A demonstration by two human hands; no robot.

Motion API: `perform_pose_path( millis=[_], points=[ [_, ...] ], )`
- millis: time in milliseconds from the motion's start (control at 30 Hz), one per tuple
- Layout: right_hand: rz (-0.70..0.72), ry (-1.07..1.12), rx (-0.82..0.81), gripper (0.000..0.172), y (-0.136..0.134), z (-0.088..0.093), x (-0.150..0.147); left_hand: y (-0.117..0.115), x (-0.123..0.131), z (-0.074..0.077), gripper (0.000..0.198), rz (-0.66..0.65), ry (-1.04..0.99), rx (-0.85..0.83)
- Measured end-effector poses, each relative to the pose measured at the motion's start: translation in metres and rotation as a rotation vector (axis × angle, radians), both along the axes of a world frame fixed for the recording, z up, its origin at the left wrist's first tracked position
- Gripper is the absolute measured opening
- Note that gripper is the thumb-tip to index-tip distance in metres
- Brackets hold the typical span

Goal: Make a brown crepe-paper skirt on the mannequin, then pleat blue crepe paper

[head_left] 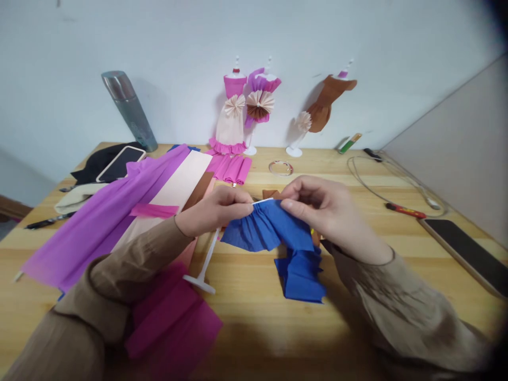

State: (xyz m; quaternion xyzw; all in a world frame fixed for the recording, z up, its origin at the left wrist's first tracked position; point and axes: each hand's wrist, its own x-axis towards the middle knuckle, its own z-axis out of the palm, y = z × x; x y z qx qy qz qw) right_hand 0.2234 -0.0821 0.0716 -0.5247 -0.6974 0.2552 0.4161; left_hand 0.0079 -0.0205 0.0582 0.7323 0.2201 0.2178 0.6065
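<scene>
Blue crepe paper, gathered into pleats along a thin white strip, hangs between my two hands. My left hand pinches the left end of the pleated edge. Thumb and fingers of my right hand close on the upper edge at the right. The paper's loose end trails down over the table. Below my left hand, a white stand with a round base leans at a tilt; its upper part is hidden.
Purple crepe paper and magenta paper cover the left side. Dressed mini mannequins stand by the wall, with a tilted bottle at their left. A phone, a red tool and a cable lie right.
</scene>
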Motion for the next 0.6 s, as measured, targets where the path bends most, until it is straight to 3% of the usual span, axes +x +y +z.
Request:
perform_pose_path(
  millis=[67, 133, 233, 333, 500, 600],
  points=[
    [-0.078, -0.135, 0.266, 0.008, -0.006, 0.007, 0.004, 0.002, -0.002, 0.0, 0.025, 0.05, -0.052, -0.148],
    [0.019, -0.265, 0.519, 0.016, -0.012, 0.012, 0.004, 0.003, -0.003, 0.002, 0.021, 0.125, -0.102, -0.24],
    [0.323, -0.502, 0.652, 0.044, -0.018, 0.01, -0.004, 0.001, -0.003, 0.005, 0.022, 0.188, -0.145, -0.336],
    [0.225, -0.631, 0.765, 0.044, -0.018, -0.004, -0.014, -0.001, -0.002, 0.005, 0.026, 0.191, -0.141, -0.391],
    [0.155, -0.43, 0.949, 0.033, -0.02, -0.019, -0.018, 0.0, 0.0, -0.002, 0.034, 0.101, -0.048, -0.304],
    [0.134, -0.527, 1.0, 0.028, -0.023, -0.017, -0.025, -0.002, 0.002, -0.004, 0.033, 0.124, -0.004, -0.126]
  ],
)
